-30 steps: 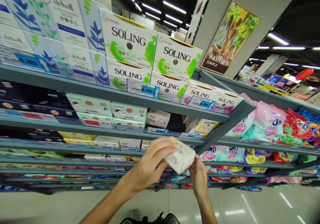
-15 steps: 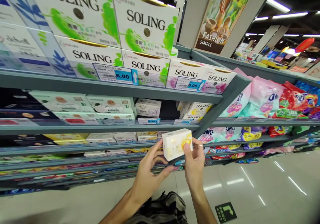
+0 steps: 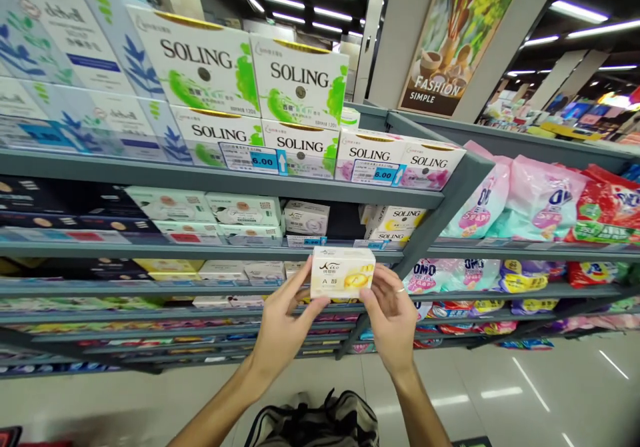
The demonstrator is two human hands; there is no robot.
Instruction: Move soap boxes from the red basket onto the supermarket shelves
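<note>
A small white soap box with yellow print faces me, held level in front of the shelves. My left hand grips its left end, thumb at the lower front edge and fingers behind. At the right end, my right hand pinches the box with the thumb at the lower corner; a ring is on one finger. Behind the box runs a grey shelf edge. A white and lilac box and yellow-white SOLING boxes sit on the shelf just above.
SOLING boxes with green splashes are stacked on the top shelf, beside blue-leaf boxes. Detergent bags fill the shelves at right. A grey upright divides the sections. Pale floor tiles lie below.
The soap box has turned from tilted to level, its printed front toward me. My left hand has closed onto its left end. The view has shifted, showing more of the left shelves.
</note>
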